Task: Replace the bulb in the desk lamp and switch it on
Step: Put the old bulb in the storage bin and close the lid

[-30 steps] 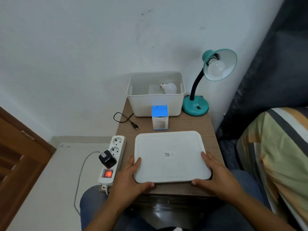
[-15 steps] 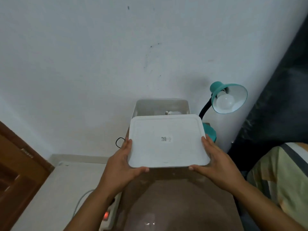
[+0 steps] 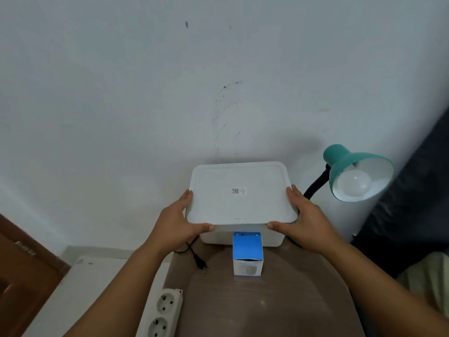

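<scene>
The head view showed a white lid (image 3: 239,193) lying flat across the top of a white box (image 3: 243,235) at the back of a brown table (image 3: 267,302), against the wall. The left hand (image 3: 177,221) gripped the lid's near left corner, thumb along its front edge and fingers up its side; the right hand (image 3: 303,221) gripped the near right corner in the same manner. The two hands were well apart, one at either end of the lid. Whether the lid was fully seated on the box could not be told. To the right of the box stood the desk lamp (image 3: 357,176), its teal shade tilted toward the camera on a black bendable neck, with a white bulb (image 3: 354,184) seated in the shade and unlit. Just in front of the box stood a small blue and white carton (image 3: 247,254), upright and touching or nearly touching the box wall; its contents were not visible. To the left of the carton lay a black plug (image 3: 201,265) on its cord, not inserted in anything. A white power strip (image 3: 161,312) sat at the table's left edge, nearer the camera than the box, with two empty sockets showing. In judgement, the bulb would be light, smooth and fragile, best held gently round its widest part and turned, not squeezed, with the other hand steadying the shade, since the neck would likely give. The lamp could not light until the plug was inserted.
</scene>
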A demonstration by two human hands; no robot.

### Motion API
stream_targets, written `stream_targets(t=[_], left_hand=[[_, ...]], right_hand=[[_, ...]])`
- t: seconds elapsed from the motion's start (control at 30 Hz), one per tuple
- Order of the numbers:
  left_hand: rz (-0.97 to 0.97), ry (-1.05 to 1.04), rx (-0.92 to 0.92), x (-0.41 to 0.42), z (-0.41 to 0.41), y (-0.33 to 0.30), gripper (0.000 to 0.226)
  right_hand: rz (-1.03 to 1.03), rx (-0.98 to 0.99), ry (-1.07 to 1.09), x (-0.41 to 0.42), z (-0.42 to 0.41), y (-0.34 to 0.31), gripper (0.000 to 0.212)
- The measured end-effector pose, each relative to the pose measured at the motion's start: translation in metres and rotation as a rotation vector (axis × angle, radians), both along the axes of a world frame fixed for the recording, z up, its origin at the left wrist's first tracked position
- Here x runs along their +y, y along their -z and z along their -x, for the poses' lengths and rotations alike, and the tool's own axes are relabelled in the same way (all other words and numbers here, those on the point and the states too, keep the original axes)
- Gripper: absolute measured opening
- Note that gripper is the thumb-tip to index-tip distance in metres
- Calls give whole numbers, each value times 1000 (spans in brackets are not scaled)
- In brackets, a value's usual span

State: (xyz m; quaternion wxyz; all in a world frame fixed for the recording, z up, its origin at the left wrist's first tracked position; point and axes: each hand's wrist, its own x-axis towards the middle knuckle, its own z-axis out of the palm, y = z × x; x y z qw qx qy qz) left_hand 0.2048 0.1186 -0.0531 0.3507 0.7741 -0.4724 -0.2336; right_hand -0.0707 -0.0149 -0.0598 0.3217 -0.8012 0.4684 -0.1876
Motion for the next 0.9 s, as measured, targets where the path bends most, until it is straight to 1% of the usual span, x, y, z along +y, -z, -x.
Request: stream_targets(t=[0.27,0.5,0.7,0.9], left_hand=[[-37,29,44,-29,-19,13,119],[-42,33,46,-33,-21,17,118],[-51,30,81,-31,-19,18,116],[-94,50,21,-27,-14,8,111]], right_hand=[[-34,40,48,-19,-8,9,111],[-34,63,54,-17,-10,10,109],[-30,61,54,-14,-8,10,106],[-45,52,47,-10,-6,6,105]])
